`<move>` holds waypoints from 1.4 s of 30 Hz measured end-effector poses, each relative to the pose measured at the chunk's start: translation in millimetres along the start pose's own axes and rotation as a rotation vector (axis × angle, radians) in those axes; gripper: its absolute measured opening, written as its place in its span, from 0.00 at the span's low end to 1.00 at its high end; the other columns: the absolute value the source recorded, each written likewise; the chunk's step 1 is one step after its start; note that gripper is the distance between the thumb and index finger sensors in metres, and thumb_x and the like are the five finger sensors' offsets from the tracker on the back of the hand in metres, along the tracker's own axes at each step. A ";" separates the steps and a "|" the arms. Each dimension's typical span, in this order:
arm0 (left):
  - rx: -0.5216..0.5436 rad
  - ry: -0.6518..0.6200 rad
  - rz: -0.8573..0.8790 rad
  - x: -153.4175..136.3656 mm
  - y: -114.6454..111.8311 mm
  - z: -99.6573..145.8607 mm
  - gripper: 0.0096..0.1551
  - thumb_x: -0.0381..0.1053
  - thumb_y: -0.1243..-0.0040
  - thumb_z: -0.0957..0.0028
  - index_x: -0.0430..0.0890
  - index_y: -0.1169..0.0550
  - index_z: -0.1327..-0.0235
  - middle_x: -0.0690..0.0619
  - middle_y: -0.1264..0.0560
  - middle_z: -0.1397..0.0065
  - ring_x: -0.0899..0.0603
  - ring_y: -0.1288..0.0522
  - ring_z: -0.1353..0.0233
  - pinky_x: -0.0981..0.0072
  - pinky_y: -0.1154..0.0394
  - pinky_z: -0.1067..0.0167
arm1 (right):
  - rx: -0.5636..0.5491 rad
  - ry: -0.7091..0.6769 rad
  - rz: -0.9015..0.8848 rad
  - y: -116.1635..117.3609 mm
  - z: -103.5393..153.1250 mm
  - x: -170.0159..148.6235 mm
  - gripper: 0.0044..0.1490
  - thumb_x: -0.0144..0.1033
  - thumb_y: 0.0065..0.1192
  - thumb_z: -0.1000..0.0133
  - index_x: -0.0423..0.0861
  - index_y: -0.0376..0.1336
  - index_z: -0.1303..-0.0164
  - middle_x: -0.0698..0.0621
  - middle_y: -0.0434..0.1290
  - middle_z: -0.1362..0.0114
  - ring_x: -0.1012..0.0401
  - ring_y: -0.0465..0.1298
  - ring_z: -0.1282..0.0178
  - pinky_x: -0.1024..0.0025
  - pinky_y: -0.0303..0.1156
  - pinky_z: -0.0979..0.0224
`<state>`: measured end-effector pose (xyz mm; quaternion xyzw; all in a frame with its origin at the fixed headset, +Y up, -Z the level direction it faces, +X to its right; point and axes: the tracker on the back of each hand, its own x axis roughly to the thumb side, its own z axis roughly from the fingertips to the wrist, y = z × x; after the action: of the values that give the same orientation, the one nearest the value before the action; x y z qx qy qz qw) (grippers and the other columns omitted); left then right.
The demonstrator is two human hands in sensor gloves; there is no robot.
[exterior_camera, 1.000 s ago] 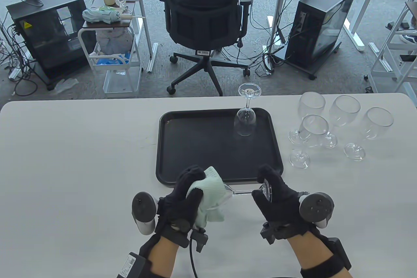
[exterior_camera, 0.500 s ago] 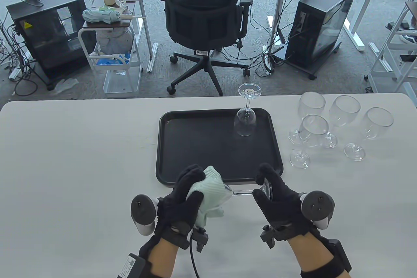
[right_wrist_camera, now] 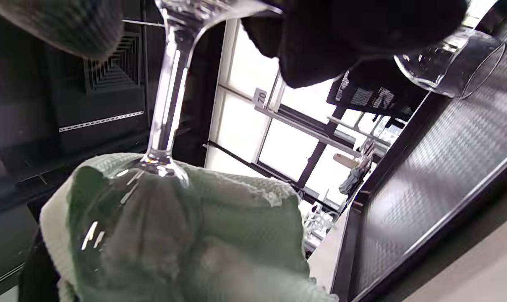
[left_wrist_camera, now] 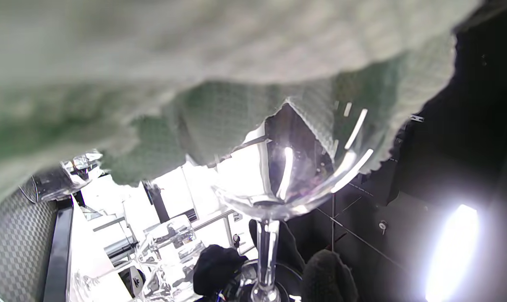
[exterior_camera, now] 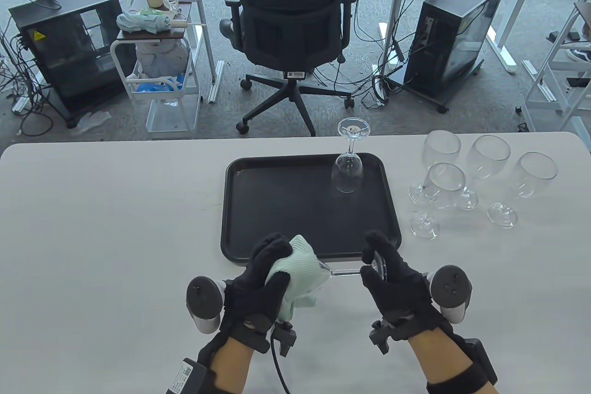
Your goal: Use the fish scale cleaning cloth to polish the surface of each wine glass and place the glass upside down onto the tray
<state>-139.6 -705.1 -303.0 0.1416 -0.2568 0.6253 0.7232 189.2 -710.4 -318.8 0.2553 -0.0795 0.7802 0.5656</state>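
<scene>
A wine glass point(exterior_camera: 344, 272) lies on its side in the air just in front of the black tray point(exterior_camera: 277, 209). My left hand point(exterior_camera: 272, 269) wraps the pale green cloth point(exterior_camera: 300, 269) around its bowl point(left_wrist_camera: 287, 176), and my right hand point(exterior_camera: 376, 264) grips its foot point(exterior_camera: 378, 267). In the right wrist view the stem point(right_wrist_camera: 167, 96) runs down into the cloth-covered bowl point(right_wrist_camera: 161, 222). One glass point(exterior_camera: 348, 167) stands upside down at the tray's far right. Several upright glasses point(exterior_camera: 445, 181) wait on the table to the right of the tray.
The white table point(exterior_camera: 92, 227) spreads wide to the left. Beyond its far edge stand an office chair point(exterior_camera: 291, 20), a small cart point(exterior_camera: 157, 70) and two computer towers point(exterior_camera: 455, 38).
The glass and both hands stay in place; the right hand has turned slightly at the foot and the cloth has shifted a little on the bowl. The chair beyond the table has swivelled.
</scene>
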 end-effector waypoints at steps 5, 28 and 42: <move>-0.034 0.133 0.128 -9.4 0.5 0.6 0.36 0.75 0.45 0.44 0.60 0.32 0.27 0.50 0.39 0.18 0.35 0.34 0.24 0.40 0.20 0.48 | -0.087 -0.423 0.546 -3.1 6.3 20.4 0.62 0.67 0.66 0.48 0.56 0.33 0.21 0.40 0.54 0.20 0.48 0.78 0.45 0.58 0.82 0.48; -0.007 0.010 0.053 -2.6 2.3 1.3 0.35 0.75 0.45 0.45 0.61 0.33 0.27 0.51 0.41 0.17 0.36 0.35 0.22 0.40 0.21 0.45 | -0.016 0.066 0.038 1.7 1.8 10.8 0.50 0.73 0.57 0.45 0.57 0.47 0.20 0.37 0.65 0.32 0.52 0.79 0.58 0.65 0.81 0.62; -0.002 0.031 0.092 -5.6 -0.8 1.7 0.35 0.75 0.45 0.45 0.61 0.33 0.27 0.51 0.41 0.17 0.36 0.35 0.23 0.40 0.21 0.45 | -0.083 -0.137 0.198 -0.6 1.1 14.2 0.52 0.72 0.57 0.45 0.54 0.45 0.20 0.38 0.64 0.30 0.52 0.79 0.57 0.66 0.81 0.61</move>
<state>-139.7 -710.8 -304.6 0.1190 -0.2525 0.6597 0.6978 186.8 -698.7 -311.1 0.2754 -0.1749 0.8090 0.4891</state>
